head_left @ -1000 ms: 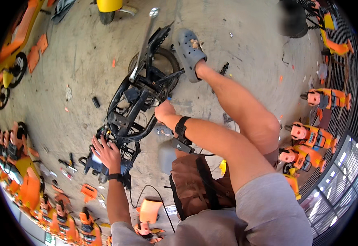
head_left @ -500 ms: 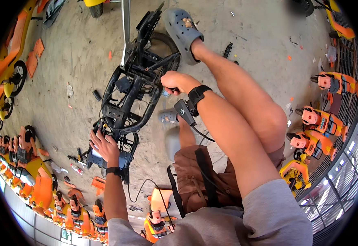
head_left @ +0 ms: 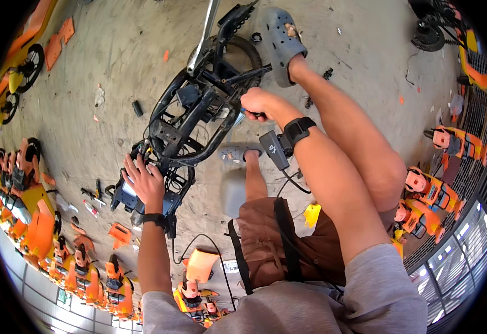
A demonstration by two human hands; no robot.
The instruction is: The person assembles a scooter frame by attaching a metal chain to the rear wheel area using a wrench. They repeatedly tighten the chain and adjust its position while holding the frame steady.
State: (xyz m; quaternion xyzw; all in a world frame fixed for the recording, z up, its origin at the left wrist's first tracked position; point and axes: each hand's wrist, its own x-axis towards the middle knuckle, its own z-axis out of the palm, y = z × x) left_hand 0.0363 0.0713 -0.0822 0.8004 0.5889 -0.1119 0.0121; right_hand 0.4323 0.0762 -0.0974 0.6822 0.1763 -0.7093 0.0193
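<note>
A stripped black scooter frame lies on the floor before me, with a black wheel at its far end. My left hand rests with fingers spread on the dark assembly at the near end, beside loose wires. At the frame's right side, my right hand is closed around a dark-handled tool; the tool's working end is hard to make out. A silver metal bar rises from the frame's far part.
My clog-clad foot is beside the wheel. A grey stool-like object stands near my other leg. Loose tools and an orange panel lie at left. Rows of orange scooters line the left; more scooters stand at right.
The view has shifted, so the frame appears farther up and right. My left hand stays on the near end; my right hand keeps its grip beside the frame.
</note>
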